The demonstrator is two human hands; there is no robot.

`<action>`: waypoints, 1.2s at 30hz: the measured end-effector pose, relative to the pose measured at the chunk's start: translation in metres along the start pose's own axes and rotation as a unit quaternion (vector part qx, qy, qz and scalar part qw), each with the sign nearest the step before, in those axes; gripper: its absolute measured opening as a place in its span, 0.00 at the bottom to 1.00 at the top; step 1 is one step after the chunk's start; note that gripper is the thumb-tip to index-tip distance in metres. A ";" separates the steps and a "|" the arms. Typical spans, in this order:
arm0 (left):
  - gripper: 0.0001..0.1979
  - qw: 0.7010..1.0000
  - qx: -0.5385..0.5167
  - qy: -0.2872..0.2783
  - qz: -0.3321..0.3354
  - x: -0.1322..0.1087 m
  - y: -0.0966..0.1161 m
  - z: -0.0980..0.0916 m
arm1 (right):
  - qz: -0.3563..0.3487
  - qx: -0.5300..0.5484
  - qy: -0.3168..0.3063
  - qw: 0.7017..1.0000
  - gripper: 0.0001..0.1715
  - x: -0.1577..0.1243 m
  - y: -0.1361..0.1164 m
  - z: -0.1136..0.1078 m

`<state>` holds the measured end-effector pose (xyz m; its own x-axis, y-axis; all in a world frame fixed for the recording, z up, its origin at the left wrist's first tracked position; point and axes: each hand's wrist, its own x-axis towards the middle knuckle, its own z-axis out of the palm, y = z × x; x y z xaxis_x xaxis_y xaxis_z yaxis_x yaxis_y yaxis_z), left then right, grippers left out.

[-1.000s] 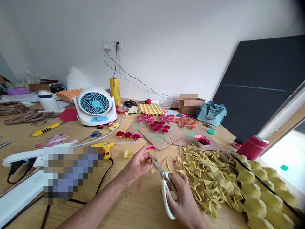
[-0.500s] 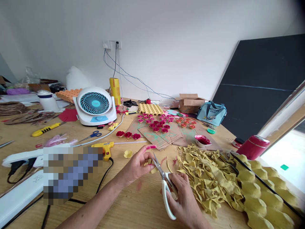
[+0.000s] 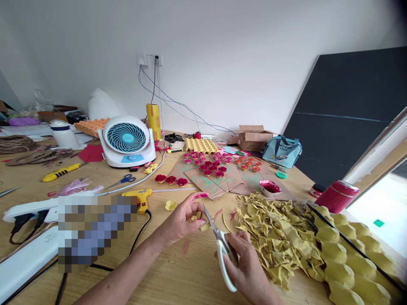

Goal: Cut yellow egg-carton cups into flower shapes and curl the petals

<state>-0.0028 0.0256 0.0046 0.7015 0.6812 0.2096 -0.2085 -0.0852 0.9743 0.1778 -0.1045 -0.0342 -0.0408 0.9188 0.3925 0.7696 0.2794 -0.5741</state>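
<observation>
My left hand (image 3: 187,218), its fingertips stained pink, pinches a small yellow piece of egg carton (image 3: 205,226), mostly hidden by the fingers. In my right hand (image 3: 246,260) is a pair of white-handled scissors (image 3: 222,254), fingers through the loops. The blades point up and away, close beside the left fingertips. A yellow carton flower cup (image 3: 171,205) lies just beyond my left hand. To the right of the scissors spreads a heap of torn yellow carton scraps (image 3: 280,237).
An egg carton (image 3: 346,254) lies at the right edge. Painted flowers (image 3: 213,167) stand on cardboard, near a bowl of red paint (image 3: 271,187). Left are a yellow glue gun (image 3: 140,198), blue scissors (image 3: 124,180), a power strip (image 3: 51,205) and a fan (image 3: 127,142).
The scissors have shifted very slightly, their tips drawing a little toward the left fingertips. My left hand stays almost still with the carton piece.
</observation>
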 end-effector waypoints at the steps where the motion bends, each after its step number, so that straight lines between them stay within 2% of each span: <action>1: 0.28 1.000 -0.002 0.000 -0.001 0.000 0.001 0.001 | 0.004 0.006 -0.002 1.000 0.19 0.000 0.001 0.001; 6: 0.29 1.000 -0.021 0.000 -0.014 0.000 0.004 0.003 | 0.068 0.067 -0.012 0.995 0.18 0.001 0.002 0.007; 10: 0.31 1.000 -0.013 -0.005 -0.005 0.003 -0.003 0.001 | 0.122 0.173 -0.003 0.977 0.18 0.003 0.004 0.008; 13: 0.32 1.000 0.012 -0.009 0.003 0.003 -0.005 0.002 | 0.150 0.269 0.026 0.951 0.19 0.004 0.010 0.008; 17: 0.32 0.995 0.098 0.006 -0.005 -0.001 -0.002 0.011 | 0.153 0.330 0.073 0.928 0.21 0.004 0.014 0.007; 21: 0.35 0.975 0.219 0.026 0.017 -0.007 -0.005 0.022 | 0.141 0.345 0.077 0.925 0.23 0.006 0.011 0.007; 26: 0.40 0.947 0.314 -0.015 0.069 -0.014 -0.014 0.029 | 0.131 0.298 0.092 0.941 0.16 0.008 0.003 0.006; 31: 0.42 0.941 0.331 -0.036 0.061 -0.017 -0.015 0.036 | 0.124 0.285 0.076 0.947 0.07 0.009 -0.003 0.008; 36: 0.42 0.960 0.272 -0.021 0.057 -0.016 -0.019 0.038 | 0.143 0.311 0.095 0.935 0.13 0.009 -0.004 0.008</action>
<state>0.0160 -0.0113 -0.0138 0.7240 0.6163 0.3100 0.0935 -0.5329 0.8410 0.1691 -0.0949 -0.0343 0.2697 0.9310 0.2461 0.2096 0.1926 -0.9586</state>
